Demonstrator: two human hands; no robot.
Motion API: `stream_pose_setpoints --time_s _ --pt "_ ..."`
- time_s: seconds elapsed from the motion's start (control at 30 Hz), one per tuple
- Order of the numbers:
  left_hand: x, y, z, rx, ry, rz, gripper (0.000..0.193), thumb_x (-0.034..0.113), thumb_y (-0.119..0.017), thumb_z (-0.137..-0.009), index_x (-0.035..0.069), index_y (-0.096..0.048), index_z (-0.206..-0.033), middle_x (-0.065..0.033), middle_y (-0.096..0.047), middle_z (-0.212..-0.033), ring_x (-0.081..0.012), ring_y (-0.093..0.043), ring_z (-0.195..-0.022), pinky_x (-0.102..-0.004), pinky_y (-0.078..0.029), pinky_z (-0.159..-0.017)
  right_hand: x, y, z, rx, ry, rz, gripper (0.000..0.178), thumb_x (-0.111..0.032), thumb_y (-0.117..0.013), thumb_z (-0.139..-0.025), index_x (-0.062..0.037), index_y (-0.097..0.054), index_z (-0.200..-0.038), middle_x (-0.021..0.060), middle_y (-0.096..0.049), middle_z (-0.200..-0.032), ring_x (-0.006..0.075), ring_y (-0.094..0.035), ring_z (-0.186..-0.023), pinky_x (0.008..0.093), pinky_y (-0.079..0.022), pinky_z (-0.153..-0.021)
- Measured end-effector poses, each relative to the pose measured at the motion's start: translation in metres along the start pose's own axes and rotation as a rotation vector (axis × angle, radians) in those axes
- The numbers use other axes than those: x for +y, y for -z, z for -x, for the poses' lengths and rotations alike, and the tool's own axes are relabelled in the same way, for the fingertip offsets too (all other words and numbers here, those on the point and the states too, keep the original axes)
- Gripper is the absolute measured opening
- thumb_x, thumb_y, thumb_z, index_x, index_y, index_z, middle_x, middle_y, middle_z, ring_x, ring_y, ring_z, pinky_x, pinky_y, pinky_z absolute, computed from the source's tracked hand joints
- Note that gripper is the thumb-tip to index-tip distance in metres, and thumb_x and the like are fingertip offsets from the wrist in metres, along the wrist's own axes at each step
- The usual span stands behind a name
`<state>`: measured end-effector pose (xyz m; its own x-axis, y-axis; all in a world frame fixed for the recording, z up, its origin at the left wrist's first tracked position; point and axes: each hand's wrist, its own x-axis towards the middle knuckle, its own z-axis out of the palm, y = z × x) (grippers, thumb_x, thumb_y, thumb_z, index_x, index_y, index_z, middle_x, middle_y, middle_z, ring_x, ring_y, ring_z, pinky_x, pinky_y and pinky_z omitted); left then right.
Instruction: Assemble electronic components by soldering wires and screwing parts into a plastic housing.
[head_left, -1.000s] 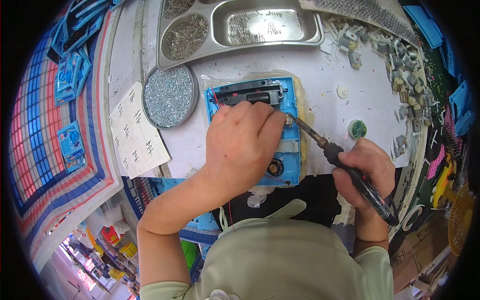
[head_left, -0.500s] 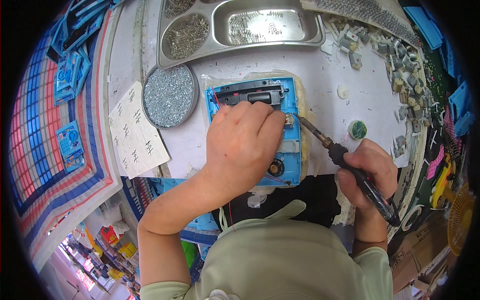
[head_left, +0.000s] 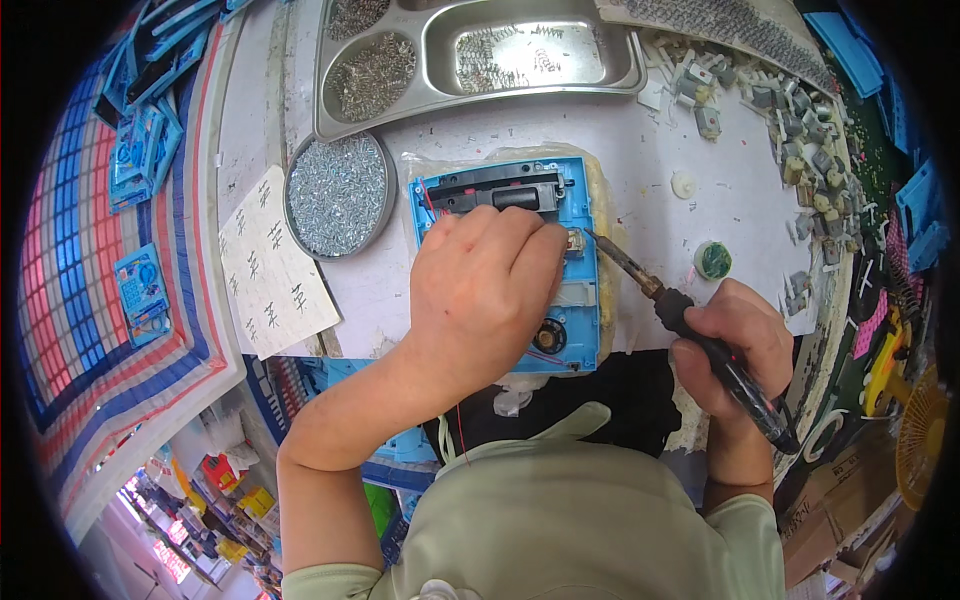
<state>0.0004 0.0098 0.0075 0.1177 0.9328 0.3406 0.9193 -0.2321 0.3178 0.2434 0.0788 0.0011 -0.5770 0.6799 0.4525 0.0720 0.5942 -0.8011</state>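
Little has moved: soldering iron (head_left: 690, 325) tip stays at the blue plastic housing (head_left: 570, 290) | left hand (head_left: 480, 290) presses one housing on the tabletop (head_left: 690, 230), fingers curled | right hand (head_left: 735, 345) fingers wrapped around one iron | one round screw dish (head_left: 338, 195), one steel tray (head_left: 480, 60).

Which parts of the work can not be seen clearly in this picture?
- Head view: the left hand covers the middle of the blue plastic housing.
- The soldering iron tip contact point is too small to judge.
- The right hand hides part of the iron's handle.
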Motion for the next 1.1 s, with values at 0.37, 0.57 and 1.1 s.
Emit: stream_pose_setpoints --time_s 0.37,0.57,1.1 --pt "-0.0017 0.0024 0.0012 0.076 -0.037 0.046 0.026 0.003 -0.080 -0.074 0.007 -0.071 -0.097 -0.0059 -0.066 -0.093 -0.0231 -0.061 -0.076 -0.0359 -0.045 -0.066 0.0014 -0.0005 0.0014 0.022 0.016 -0.006 0.031 -0.005 -0.085 -0.075 -0.0023 -0.067 -0.101 0.0054 -0.059 -0.065 0.0185 -0.049 -0.051 0.0293 -0.035 -0.046" --pt "-0.0021 0.0080 0.0068 -0.021 -0.034 0.051 0.028 0.005 -0.082 -0.070 0.010 -0.071 -0.096 -0.0041 -0.063 -0.104 -0.0202 -0.058 -0.080 -0.0371 -0.039 -0.075 0.0017 -0.0007 0.0015 0.036 0.020 0.005 0.032 -0.006 -0.085 -0.075 -0.0021 -0.067 -0.101 0.0047 -0.057 -0.063 0.0182 -0.049 -0.050 0.0296 -0.034 -0.046" --pt "-0.0050 0.0021 0.0058 0.023 -0.034 0.036 0.029 0.005 -0.082 -0.068 0.010 -0.070 -0.094 -0.0047 -0.063 -0.105 -0.0215 -0.060 -0.084 -0.0377 -0.038 -0.080 -0.0022 -0.0018 -0.0004 0.031 0.013 -0.006 0.035 -0.002 -0.084 -0.073 -0.0030 -0.066 -0.103 0.0045 -0.056 -0.063 0.0191 -0.049 -0.051 0.0303 -0.035 -0.047"
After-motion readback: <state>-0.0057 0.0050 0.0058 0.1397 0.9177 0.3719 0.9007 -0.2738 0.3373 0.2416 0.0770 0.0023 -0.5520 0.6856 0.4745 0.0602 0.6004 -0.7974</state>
